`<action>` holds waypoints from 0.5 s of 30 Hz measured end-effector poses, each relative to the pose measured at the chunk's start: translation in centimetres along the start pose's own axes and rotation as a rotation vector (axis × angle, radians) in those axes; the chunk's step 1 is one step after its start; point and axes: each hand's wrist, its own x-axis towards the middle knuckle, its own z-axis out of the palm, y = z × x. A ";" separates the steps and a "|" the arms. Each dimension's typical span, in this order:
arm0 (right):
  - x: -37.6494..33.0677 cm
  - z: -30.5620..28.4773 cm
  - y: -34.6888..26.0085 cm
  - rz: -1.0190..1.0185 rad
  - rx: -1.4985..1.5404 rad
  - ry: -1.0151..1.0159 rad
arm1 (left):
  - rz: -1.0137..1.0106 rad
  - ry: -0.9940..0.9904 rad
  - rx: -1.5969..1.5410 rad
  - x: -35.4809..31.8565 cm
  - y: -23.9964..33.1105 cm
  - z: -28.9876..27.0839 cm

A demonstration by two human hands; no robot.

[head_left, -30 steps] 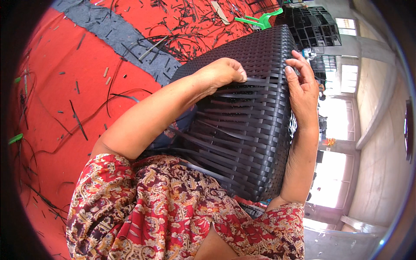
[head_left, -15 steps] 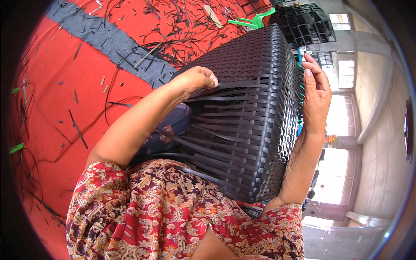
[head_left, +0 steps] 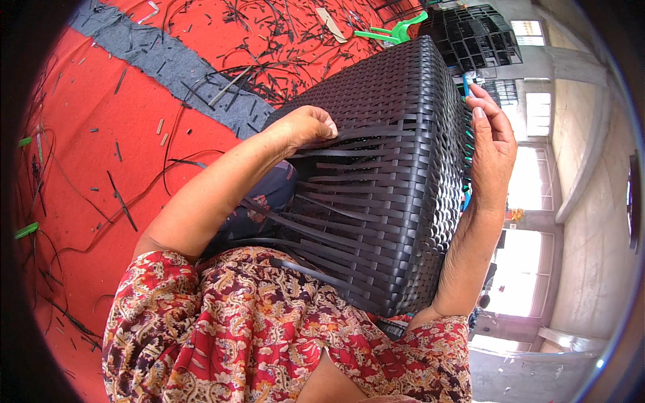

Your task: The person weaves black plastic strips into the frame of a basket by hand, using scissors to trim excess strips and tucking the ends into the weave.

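Note:
A large box-shaped piece woven from flat black plastic strips [head_left: 376, 80] leans across my lap, its woven corner running down the right. Several loose strip ends [head_left: 336, 221] hang out of the weave toward my body on the left. My left hand [head_left: 310, 127] is closed, thumb and fingers pinching one black strip [head_left: 359, 132] near the upper part of the loose ends. On the far side of the corner, my right hand [head_left: 492, 144] is raised beside the woven side face. Its fingers are loosely bent and apart, with nothing visible in them.
Black strip offcuts [head_left: 269, 80] litter the red floor covering [head_left: 87, 154], which a grey band [head_left: 175, 60] crosses. Past the woven piece lie a bright green plastic object [head_left: 396, 32] and a black frame-like stack [head_left: 470, 40]. Windows and a pale wall [head_left: 591, 221] stand at right.
My right hand has shifted very slightly to the right. My left hand keeps its pinch on the strip in almost the same place.

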 end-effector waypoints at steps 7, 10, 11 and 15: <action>0.0 -0.5 -0.2 0.083 0.006 -0.008 | -0.062 -0.034 -0.062 0.9 -0.8 0.2; -0.8 -1.9 0.1 0.124 -0.209 -0.146 | -0.018 -0.035 -0.086 1.0 -0.9 -0.5; -1.7 -2.6 0.6 0.085 -0.296 -0.177 | -0.011 -0.031 -0.106 0.7 -0.7 -0.4; -4.3 -2.7 1.3 0.049 -0.360 -0.264 | -0.025 -0.002 -0.142 0.4 -0.5 -1.3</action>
